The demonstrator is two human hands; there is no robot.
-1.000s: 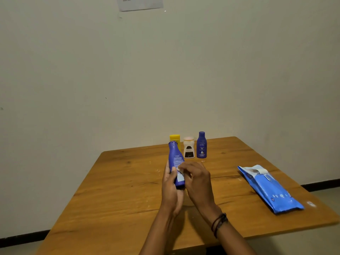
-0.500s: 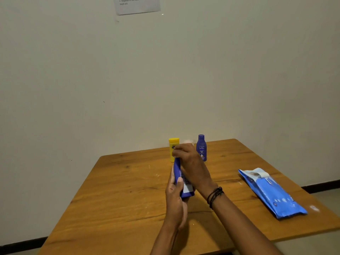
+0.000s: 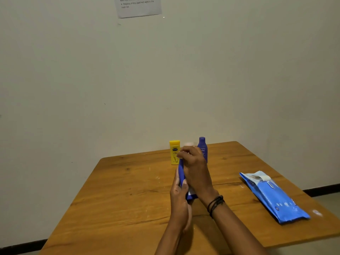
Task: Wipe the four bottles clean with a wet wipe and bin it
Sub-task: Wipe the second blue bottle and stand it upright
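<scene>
Blue bottle (image 3: 181,173), nearly upright, is held over the middle of the wooden table (image 3: 128,190), clasped between both hands as I watch through the head camera. Behind it, along the table's far edge by the wall, stand a yellow bottle (image 3: 174,152) and a dark blue bottle (image 3: 203,148). Between those two a pale bottle (image 3: 188,143) shows only a blurred top, the rest hidden by the raised hand. A blue pack of wipes (image 3: 272,196) lies flat near the table's right edge, well apart from the hands, and a printed sheet of paper (image 3: 138,6) hangs on the wall above. My view has the left hand (image 3: 179,197) gripping the bottle's lower part from the left, thumb laid against its front. The right hand (image 3: 195,168), dark cords (image 3: 215,203) at its wrist, reaches over from the right with fingers curled around the bottle's top. Whether a wipe lies under that palm I cannot tell.
</scene>
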